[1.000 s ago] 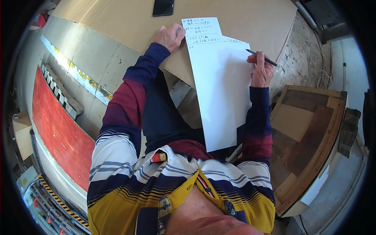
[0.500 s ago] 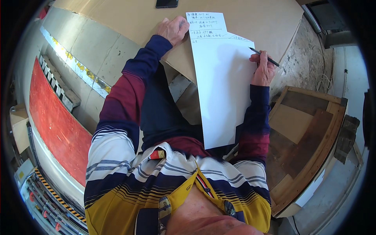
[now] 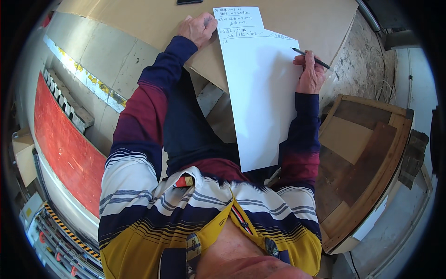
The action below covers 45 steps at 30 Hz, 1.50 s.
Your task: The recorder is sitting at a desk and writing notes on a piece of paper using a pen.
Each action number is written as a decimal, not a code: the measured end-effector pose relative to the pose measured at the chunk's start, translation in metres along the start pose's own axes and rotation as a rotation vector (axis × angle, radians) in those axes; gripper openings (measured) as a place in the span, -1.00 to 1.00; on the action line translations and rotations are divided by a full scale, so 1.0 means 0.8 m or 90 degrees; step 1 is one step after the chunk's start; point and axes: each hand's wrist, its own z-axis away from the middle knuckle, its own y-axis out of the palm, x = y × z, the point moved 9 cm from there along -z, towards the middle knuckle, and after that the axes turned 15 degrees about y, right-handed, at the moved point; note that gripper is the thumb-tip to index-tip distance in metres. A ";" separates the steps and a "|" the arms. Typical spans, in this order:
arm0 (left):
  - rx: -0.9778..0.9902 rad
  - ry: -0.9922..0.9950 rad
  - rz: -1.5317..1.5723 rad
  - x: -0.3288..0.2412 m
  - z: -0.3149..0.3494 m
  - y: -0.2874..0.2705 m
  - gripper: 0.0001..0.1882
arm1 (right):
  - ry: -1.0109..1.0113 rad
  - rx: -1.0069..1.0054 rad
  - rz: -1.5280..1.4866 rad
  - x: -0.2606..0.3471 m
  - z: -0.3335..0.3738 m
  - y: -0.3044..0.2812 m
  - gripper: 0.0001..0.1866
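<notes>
A long white sheet of paper (image 3: pixel 260 102) lies over the table's near edge, its lower part hanging toward my lap. Lines of handwriting cover its narrower top part, and most of the rest is blank. My right hand (image 3: pixel 310 73) grips a black pen (image 3: pixel 320 63) at the sheet's right edge. The pen's tip points up and left, over the paper just below the written lines. My left hand (image 3: pixel 199 30) rests on the table at the sheet's upper left edge, fingers curled in, with nothing visible in them.
The tabletop (image 3: pixel 139 18) is brown board, with a dark phone (image 3: pixel 189 1) at its far side. On my right stands a wooden-framed box or cabinet (image 3: pixel 367 153). A red panel (image 3: pixel 65 144) and machinery with a striped edge (image 3: pixel 69 232) are at my left.
The whole scene sits slightly higher and further left in the view. Both hands, the pen and the paper keep nearly the same places relative to one another.
</notes>
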 end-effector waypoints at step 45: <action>0.044 -0.019 -0.173 -0.011 -0.006 0.003 -0.62 | -0.027 0.065 0.077 0.006 -0.021 0.054 -0.81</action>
